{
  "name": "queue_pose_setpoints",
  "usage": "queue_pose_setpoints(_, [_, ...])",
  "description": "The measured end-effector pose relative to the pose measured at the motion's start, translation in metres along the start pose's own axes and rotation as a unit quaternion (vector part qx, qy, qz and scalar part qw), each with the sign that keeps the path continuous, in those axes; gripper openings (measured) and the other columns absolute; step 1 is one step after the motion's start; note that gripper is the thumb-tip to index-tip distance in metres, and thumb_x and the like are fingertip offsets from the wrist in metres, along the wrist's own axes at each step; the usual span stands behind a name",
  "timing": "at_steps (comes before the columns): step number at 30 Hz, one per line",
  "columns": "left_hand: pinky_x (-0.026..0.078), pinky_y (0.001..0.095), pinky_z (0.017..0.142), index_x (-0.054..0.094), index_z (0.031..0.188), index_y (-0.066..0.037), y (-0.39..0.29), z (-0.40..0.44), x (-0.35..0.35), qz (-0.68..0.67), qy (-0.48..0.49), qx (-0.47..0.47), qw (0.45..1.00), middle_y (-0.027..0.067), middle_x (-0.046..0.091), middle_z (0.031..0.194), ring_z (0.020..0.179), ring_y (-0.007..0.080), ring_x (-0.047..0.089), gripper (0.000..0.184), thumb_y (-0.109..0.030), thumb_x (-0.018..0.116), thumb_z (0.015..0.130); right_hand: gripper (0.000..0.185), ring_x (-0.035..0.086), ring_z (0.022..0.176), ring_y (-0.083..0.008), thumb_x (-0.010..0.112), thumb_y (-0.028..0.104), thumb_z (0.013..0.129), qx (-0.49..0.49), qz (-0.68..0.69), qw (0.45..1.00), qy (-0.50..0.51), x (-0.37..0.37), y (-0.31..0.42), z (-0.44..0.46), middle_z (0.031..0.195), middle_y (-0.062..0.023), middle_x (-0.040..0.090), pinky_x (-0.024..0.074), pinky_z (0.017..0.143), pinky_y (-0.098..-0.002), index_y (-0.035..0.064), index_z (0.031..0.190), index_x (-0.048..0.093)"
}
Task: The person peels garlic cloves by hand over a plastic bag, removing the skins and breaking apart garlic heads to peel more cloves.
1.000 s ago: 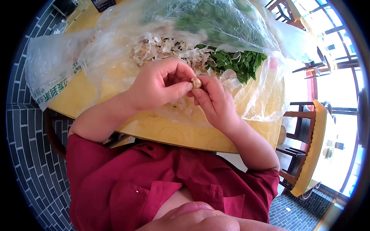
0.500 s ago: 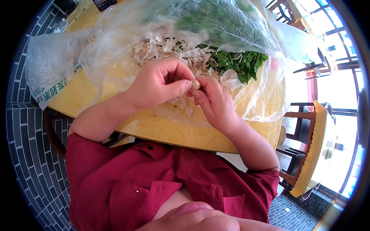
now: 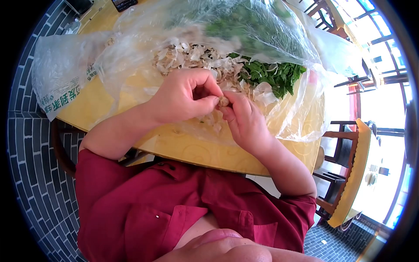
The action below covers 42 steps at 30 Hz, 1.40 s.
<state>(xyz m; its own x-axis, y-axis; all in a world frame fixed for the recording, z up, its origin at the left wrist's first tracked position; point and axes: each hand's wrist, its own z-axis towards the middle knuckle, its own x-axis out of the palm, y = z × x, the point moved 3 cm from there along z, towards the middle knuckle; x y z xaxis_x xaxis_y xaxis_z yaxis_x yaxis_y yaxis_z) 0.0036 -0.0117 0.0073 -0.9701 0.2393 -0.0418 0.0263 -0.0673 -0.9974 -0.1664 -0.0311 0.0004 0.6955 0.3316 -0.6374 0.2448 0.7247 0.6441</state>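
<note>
A small tan garlic clove (image 3: 223, 101) is pinched between the fingertips of both hands, above the table's near side. My left hand (image 3: 185, 97) is closed, with thumb and forefinger meeting at the clove's left side. From the other side, the curled fingers of my right hand (image 3: 245, 120) grip it. Just beyond the hands lies a heap of dry, papery garlic skins (image 3: 192, 56). To its right, dark green leaves (image 3: 273, 77) stick out from a clear plastic bag (image 3: 262, 32). My fingers hide part of the clove.
A yellow-covered table (image 3: 192, 150) is in front of me. At left lies a plastic bag with green print (image 3: 59, 94). A dark device (image 3: 124, 4) sits at the far edge. Wooden chairs (image 3: 338, 150) and another yellow-clothed table (image 3: 353, 174) stand to the right.
The whole view has shifted slightly. Both hands still pinch the clove at nearly the same spot, with only small changes in the fingers.
</note>
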Motion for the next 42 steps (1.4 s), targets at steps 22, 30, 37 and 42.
queue_pose_setpoints(22, [0.04, 0.0171, 0.054, 0.056, 0.086, -0.002, -0.004, -0.001, 0.004, 0.119, -0.054, 0.039, 0.991, -0.0033, 0.054, 0.077, 0.064, 0.0009, 0.049, 0.008, 0.003, 0.058, 0.08, 0.033, 0.059, 0.078, -0.0312, 0.064, 0.003, 0.08, 0.02, 0.045, 0.998, -0.034, -0.001, -0.002, 0.003, 0.09, -0.0156, 0.058, 0.0489, 0.068, -0.0378, 0.0015, 0.11, 0.051])
queue_pose_setpoints(30, [0.04, 0.0179, 0.054, 0.054, 0.087, -0.003, -0.011, -0.003, 0.001, 0.185, -0.094, 0.069, 0.976, -0.0025, 0.054, 0.076, 0.063, 0.0015, 0.049, 0.006, 0.002, 0.055, 0.083, 0.03, 0.059, 0.073, -0.024, 0.065, 0.005, 0.083, 0.017, 0.044, 0.997, -0.055, -0.012, 0.008, 0.004, 0.083, -0.0115, 0.057, 0.0479, 0.063, -0.033, 0.0015, 0.109, 0.052])
queue_pose_setpoints(37, [0.044, 0.022, 0.056, 0.057, 0.086, -0.002, -0.002, 0.012, -0.022, 0.143, -0.193, 0.048, 0.97, 0.0023, 0.057, 0.073, 0.064, 0.0063, 0.053, 0.006, -0.001, 0.059, 0.08, 0.022, 0.055, 0.072, -0.011, 0.053, 0.007, 0.092, 0.149, 0.313, 0.938, -0.009, -0.009, -0.008, 0.003, 0.091, -0.0069, 0.062, 0.0467, 0.064, -0.0249, 0.0004, 0.113, 0.051])
queue_pose_setpoints(42, [0.045, 0.0244, 0.058, 0.06, 0.087, -0.003, -0.002, 0.016, -0.014, 0.285, -0.14, 0.225, 0.921, 0.0053, 0.061, 0.082, 0.065, 0.0116, 0.056, 0.012, 0.004, 0.056, 0.079, 0.024, 0.049, 0.07, -0.005, 0.044, 0.007, 0.097, 0.202, 0.377, 0.904, 0.026, -0.008, -0.011, 0.006, 0.096, -0.0069, 0.061, 0.0399, 0.059, -0.0174, -0.0001, 0.12, 0.046])
